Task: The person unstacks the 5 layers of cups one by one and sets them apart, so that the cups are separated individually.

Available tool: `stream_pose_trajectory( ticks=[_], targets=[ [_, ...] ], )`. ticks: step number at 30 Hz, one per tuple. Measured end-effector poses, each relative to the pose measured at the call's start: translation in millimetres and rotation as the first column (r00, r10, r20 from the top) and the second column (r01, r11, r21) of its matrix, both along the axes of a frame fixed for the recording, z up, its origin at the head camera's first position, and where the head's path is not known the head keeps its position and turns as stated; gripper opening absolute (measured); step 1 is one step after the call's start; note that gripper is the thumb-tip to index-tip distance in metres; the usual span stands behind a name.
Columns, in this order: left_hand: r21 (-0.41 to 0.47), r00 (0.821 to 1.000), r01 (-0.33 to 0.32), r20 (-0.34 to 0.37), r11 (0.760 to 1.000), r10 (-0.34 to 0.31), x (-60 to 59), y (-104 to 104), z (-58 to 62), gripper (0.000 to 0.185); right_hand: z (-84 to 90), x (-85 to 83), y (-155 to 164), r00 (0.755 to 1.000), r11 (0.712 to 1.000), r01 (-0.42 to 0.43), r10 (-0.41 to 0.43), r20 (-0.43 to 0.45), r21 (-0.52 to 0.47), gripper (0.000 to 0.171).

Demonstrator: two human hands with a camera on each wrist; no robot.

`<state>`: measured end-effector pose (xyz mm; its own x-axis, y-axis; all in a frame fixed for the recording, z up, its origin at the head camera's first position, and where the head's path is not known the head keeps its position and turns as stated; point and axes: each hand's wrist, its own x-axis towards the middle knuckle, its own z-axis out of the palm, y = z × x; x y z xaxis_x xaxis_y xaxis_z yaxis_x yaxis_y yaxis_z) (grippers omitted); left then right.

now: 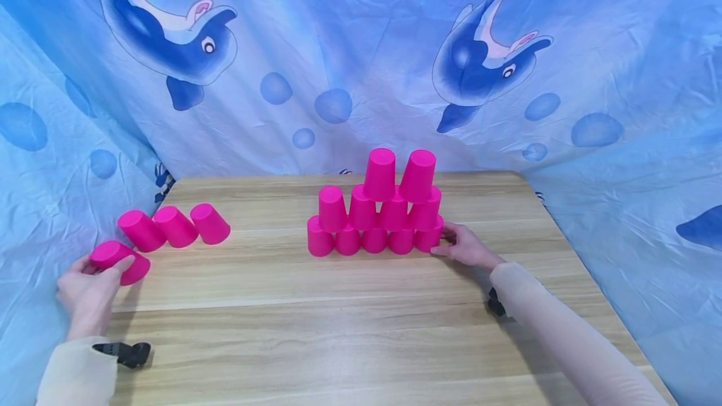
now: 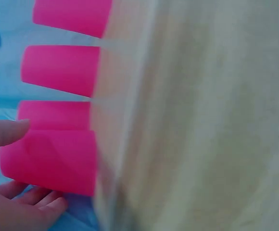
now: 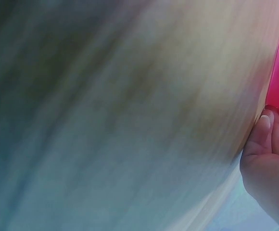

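Wooden table (image 1: 338, 306), pink cup (image 1: 120, 261) in left hand (image 1: 87, 296).

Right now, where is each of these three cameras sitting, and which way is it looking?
Head: worn on the head, looking forward and down at the wooden table, the cup pyramid and dolphin cloth; both sleeves, left hand and right hand show.
Left wrist: looks along that hand at the pink cup it grips; fingers show.
Right wrist: blurred tabletop; fingertips at a pink cup's base.
Shared: head and left wrist views both show the gripped cup and three loose cups.
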<state>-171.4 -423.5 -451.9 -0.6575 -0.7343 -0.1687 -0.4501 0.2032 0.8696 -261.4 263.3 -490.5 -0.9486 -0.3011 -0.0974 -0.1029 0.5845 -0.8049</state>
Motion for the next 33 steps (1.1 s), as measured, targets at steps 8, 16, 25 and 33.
stream_pose_trajectory(
  ticks=[8,16,25,33],
  targets=[
    [-0.127,0.991,-0.034,-0.131,0.991,0.017,-2.7,23.0,39.3,0.08,1.3,2.0,1.8,1.0,1.0,0.006,-0.006,-0.013,-0.005,0.06],
    [-0.277,0.929,0.146,-0.291,0.95,-0.228,-14.1,91.7,81.0,0.069,1.5,3.0,2.7,1.0,1.0,0.01,-0.01,0.0,-0.006,0.061],
    [-0.385,0.668,0.467,-0.436,0.796,-0.603,-41.2,198.4,100.8,0.063,1.4,0.2,1.4,1.0,1.0,0.005,-0.005,-0.01,0.007,0.063],
    [-0.417,0.516,0.607,-0.44,0.676,-0.735,-61.2,274.7,104.7,0.062,3.4,2.1,-1.6,1.0,1.0,0.015,-0.015,0.003,0.014,0.061]
  ],
)
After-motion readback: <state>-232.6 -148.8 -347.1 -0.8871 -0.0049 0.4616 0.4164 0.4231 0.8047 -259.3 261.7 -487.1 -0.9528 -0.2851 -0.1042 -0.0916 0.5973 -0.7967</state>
